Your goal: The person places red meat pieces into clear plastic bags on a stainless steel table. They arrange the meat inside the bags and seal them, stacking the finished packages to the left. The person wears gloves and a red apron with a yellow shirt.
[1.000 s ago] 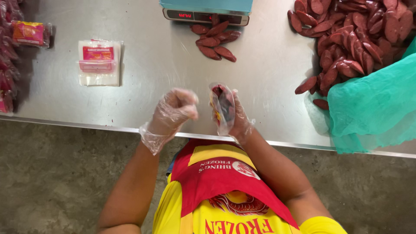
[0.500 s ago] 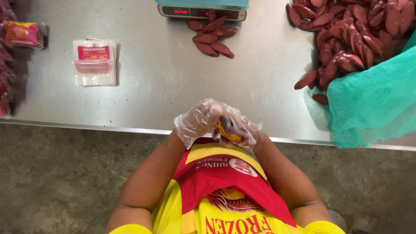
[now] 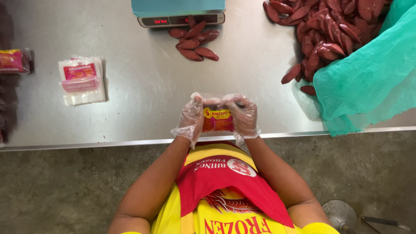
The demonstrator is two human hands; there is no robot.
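Both my hands wear thin clear plastic gloves and hold one small clear bag (image 3: pixel 216 119) with a red and yellow label, filled with red sausages. My left hand (image 3: pixel 190 119) grips its left side and my right hand (image 3: pixel 243 116) grips its right side. The bag hangs just above the near edge of the steel table (image 3: pixel 147 91). A few loose red sausages (image 3: pixel 194 41) lie in front of a teal digital scale (image 3: pixel 180 11) at the far middle.
A big heap of red sausages (image 3: pixel 323 30) lies at the far right beside a teal mesh cloth (image 3: pixel 368 82). A stack of empty labelled bags (image 3: pixel 81 80) lies at the left, with a filled pack (image 3: pixel 12 60) further left. Concrete floor lies below the table edge.
My hands were apart with the right one holding the bag up; they have come together and now both hold the bag flat between them, label facing up.
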